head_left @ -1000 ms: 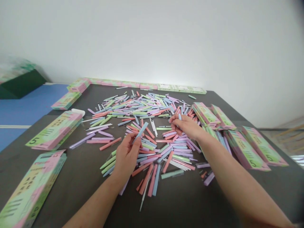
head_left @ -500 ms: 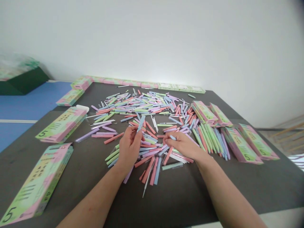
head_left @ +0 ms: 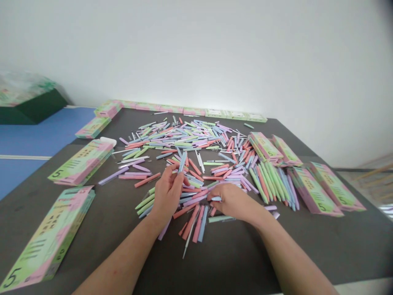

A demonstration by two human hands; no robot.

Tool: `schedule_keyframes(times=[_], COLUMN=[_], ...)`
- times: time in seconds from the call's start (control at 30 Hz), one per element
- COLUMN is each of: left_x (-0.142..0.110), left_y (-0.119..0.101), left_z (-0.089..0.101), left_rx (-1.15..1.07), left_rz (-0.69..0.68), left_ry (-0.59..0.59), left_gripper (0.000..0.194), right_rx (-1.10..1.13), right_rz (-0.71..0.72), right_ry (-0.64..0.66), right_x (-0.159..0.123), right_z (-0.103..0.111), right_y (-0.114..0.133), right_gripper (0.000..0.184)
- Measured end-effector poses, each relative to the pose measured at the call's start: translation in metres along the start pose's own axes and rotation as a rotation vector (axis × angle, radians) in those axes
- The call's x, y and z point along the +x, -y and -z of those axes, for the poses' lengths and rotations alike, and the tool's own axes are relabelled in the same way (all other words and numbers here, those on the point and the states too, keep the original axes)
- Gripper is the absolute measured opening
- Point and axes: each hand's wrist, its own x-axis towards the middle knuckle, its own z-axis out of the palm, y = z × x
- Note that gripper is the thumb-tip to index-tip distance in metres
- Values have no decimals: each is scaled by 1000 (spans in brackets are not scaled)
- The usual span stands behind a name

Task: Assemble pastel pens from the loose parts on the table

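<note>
A dark table carries a wide scatter of pastel pen parts in pink, green, blue and purple. My left hand is closed on a light blue pen barrel that points up and away above the pile. My right hand rests low on the near part of the pile, fingers pinched on a small light blue piece. A row of assembled pens lies side by side just right of my right hand.
Flat green-and-pink boxes marked 5 lie at the left, at the near left corner, at the right and along the far edge. A blue floor and a dark green crate lie beyond the table's left side.
My right hand came back from the far right of the pile toward me with the small blue piece, down beside my left hand. The left hand kept its blue barrel.
</note>
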Motion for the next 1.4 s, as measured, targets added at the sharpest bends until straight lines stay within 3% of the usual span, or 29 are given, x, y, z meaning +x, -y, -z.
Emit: schedule_keyframes(times=[0.2,0.4,1.4], left_x=[0,0,0], left_y=[1,1,-4], left_z=[0,0,0], left_rx=[-13,7,71], left_rz=[-8,-9,17], left_ry=[14,5,15], left_gripper=[22,22,22], right_rx=[-115,-147,-8], right_rz=[-18,-61,-54], right_ry=[-7,-101,-234], right_x=[3,6,17], right_z=[-6,-2,-12], right_y=[2,0,-13], right_gripper=[19,17,19])
